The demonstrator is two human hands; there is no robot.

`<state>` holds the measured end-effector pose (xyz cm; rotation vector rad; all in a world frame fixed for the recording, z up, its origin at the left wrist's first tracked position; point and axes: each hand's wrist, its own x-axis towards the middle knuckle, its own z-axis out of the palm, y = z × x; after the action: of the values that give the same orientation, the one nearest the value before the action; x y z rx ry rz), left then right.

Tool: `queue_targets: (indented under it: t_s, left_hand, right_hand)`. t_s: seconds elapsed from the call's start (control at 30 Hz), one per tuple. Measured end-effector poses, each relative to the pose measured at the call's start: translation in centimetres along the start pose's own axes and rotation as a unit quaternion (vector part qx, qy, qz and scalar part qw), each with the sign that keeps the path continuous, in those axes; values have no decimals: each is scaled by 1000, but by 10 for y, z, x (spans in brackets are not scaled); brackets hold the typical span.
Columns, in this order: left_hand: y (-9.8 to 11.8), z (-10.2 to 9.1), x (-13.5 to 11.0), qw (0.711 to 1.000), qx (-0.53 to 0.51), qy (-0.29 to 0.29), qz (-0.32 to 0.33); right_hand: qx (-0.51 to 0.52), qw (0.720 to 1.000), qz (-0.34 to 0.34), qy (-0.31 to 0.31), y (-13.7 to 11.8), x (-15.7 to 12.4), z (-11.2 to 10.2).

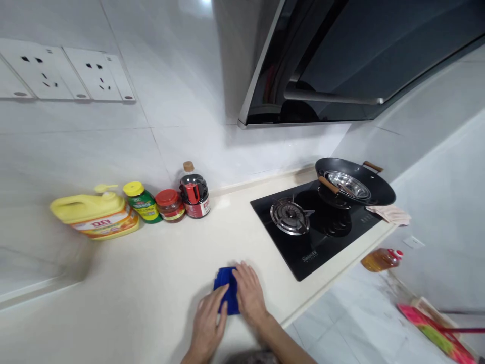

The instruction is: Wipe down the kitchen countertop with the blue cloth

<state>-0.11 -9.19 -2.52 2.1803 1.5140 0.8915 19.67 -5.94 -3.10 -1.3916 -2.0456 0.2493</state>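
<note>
A small blue cloth [228,292], looking folded, lies on the pale countertop [182,263] near its front. My left hand [209,318] rests at the cloth's left side, thumb apart from the fingers, with the fingertips touching it. Along the right edge of the cloth lies my right hand [250,293], fingers stretched out flat and pointing away from me. Neither hand lifts the cloth, and parts of its edges are hidden under the fingers.
Against the wall stand a yellow jug [102,215], a green yellow-capped bottle [144,205], a red-lidded jar [170,206] and a dark bottle [195,194]. Right of my hands is a black gas hob [276,242] carrying a wok [379,189], under a range hood [359,65].
</note>
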Motion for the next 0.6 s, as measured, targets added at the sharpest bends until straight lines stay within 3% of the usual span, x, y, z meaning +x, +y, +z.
queue_targets:
  t_s: [0.1, 0.17, 0.23, 0.37, 0.47, 0.6]
  left_hand:
    - [0, 23, -7, 989, 105, -58, 91]
    - [-10, 31, -13, 983, 148, -64, 92]
    - [-29, 26, -21, 983, 165, -44, 64]
    - [-88, -15, -37, 986, 164, 30, -3]
    - [-128, -51, -41, 976, 175, 100, -75]
    - [-144, -71, -34, 961, 195, 152, -124]
  right_hand:
    - [-10, 996, -24, -81, -9, 4, 2]
    - [-6, 995, -25, -97, -10, 6, -1]
    - [12, 995, -22, -101, -4, 9, -8]
    - [87, 989, 59, -105, 24, 25, -32]
    - [81, 982, 121, -117, 44, 43, -45]
    - [40, 977, 115, -174, 40, 64, -34]
